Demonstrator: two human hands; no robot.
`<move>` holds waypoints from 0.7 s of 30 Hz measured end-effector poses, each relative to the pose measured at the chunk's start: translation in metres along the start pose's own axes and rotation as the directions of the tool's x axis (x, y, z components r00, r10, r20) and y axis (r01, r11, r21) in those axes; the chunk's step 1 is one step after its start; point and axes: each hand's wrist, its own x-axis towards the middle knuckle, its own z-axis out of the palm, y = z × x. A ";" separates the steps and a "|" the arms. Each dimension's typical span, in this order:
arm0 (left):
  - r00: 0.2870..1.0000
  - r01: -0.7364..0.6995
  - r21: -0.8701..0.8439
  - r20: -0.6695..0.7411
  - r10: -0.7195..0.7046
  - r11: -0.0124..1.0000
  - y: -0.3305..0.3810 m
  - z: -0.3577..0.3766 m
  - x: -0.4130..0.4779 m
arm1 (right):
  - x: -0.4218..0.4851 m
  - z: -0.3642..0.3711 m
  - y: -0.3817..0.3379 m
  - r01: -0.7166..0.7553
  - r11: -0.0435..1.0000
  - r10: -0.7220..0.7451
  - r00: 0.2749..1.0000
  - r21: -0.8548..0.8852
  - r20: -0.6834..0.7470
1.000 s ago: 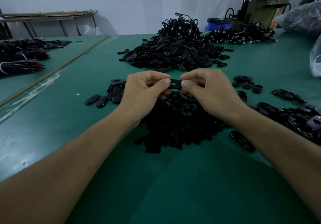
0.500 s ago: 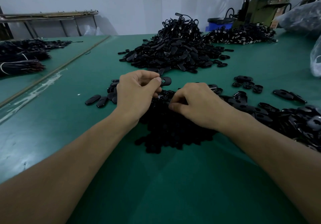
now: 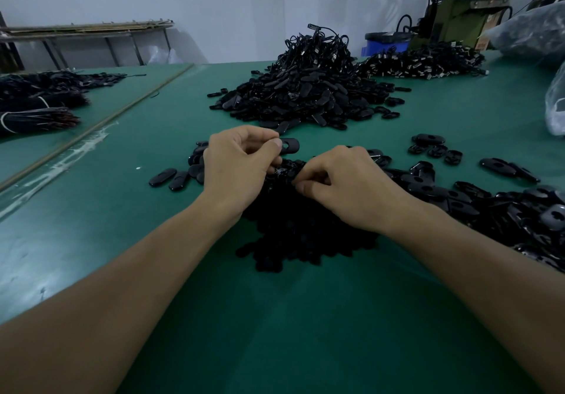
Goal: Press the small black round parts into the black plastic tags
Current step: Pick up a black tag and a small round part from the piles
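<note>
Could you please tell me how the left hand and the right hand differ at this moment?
The left hand is held higher; the right hand is lower, on the pile of small black parts. The left hand pinches a black plastic tag between thumb and fingers; the right hand's curled fingertips dig into the pile, and whether they hold a part is hidden. Both are bare, knuckles up, close together.

We see the left hand [image 3: 237, 170] pinching a black oval tag [image 3: 289, 145] above the green table [image 3: 91, 210]. The right hand [image 3: 351, 186] sits just beside it, curled fingertips on the dark pile of small round parts [image 3: 305, 234]; whether they pinch one, we cannot tell. Loose tags [image 3: 516, 215] spread toward the table's right edge.
</note>
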 end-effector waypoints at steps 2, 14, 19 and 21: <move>1.000 -0.002 0.001 0.001 0.002 1.000 -0.001 0.000 0.000 | 0.000 -0.001 0.000 0.010 1.000 -0.010 1.000 -0.001 -0.001; 1.000 -0.015 0.037 0.015 0.014 0.999 0.000 0.000 -0.002 | -0.001 0.000 -0.003 0.025 0.999 -0.023 0.997 -0.029 0.072; 1.000 -0.022 0.050 0.017 0.021 0.999 0.001 0.000 -0.003 | 0.000 0.001 -0.002 0.037 0.999 -0.037 0.999 0.006 0.009; 0.999 -0.032 0.054 0.030 0.031 0.998 0.002 -0.001 -0.003 | 0.000 0.001 -0.001 0.040 0.998 -0.038 0.999 0.041 -0.038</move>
